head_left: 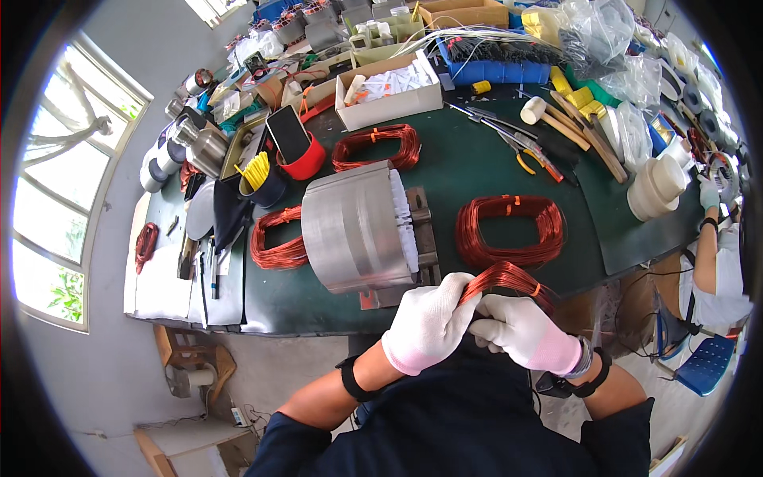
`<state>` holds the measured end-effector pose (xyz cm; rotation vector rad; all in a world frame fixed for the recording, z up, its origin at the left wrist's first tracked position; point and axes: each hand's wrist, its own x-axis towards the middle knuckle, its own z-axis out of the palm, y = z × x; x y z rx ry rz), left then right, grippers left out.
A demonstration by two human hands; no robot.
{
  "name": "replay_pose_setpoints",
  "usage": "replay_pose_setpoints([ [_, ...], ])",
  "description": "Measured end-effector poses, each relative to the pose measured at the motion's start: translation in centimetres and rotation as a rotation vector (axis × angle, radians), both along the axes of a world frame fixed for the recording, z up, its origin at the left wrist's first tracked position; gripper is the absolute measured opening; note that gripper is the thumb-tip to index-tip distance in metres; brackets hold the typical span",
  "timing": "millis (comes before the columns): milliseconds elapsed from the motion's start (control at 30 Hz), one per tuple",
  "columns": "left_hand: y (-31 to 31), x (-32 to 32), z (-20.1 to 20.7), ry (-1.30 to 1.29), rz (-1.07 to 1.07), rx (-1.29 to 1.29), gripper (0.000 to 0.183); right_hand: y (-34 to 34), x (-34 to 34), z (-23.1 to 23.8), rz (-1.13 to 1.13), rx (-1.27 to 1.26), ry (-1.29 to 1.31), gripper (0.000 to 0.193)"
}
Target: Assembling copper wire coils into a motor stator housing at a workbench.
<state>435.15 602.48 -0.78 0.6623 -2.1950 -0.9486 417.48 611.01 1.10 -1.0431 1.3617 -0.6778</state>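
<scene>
A coil of reddish copper wire (513, 278) is held up in front of me at the table's near edge, with an orange tie around its bundle. My left hand (429, 324), in a white glove with a pink cuff, is closed on the coil's left end. My right hand (524, 327), gloved alike, has its fingers curled against the coil's near side; its fingertips are partly hidden. Left of my hands, a metal stator cylinder (354, 230) lies on its side on a stand (425, 234), white insulation strips showing at its right end. Another tied wire coil (510, 230) lies just beyond my hands.
More wire coils lie behind the stator (377, 147) and on its left (278, 238). A white box of strips (389, 91), pliers (536, 163), a mallet (534, 110) and cream tape rolls (656, 189) sit farther back. At far right, another person's arm (706, 254) shows near a blue chair (706, 364).
</scene>
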Motion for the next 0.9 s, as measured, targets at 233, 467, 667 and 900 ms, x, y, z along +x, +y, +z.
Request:
replay_pose_setpoints([
  [233,-0.3,-0.2,1.1,-0.022,-0.012,0.558,0.025,0.3,-1.2,-1.7,0.057,-0.948,0.909,0.036],
  [467,-0.3,0.5,1.0,-0.117,-0.020,0.455,0.024,-0.6,-1.2,-1.0,-0.275,-0.665,0.397,0.101],
  [667,-0.4,4.9,2.6,-0.188,-0.053,-0.118,0.022,-0.6,-2.9,-1.9,-0.216,-0.718,0.442,0.085],
  [900,-6.2,14.3,0.1,0.183,0.542,0.046,0.051,-6.8,-4.5,-3.2,-0.379,-0.933,0.492,0.087],
])
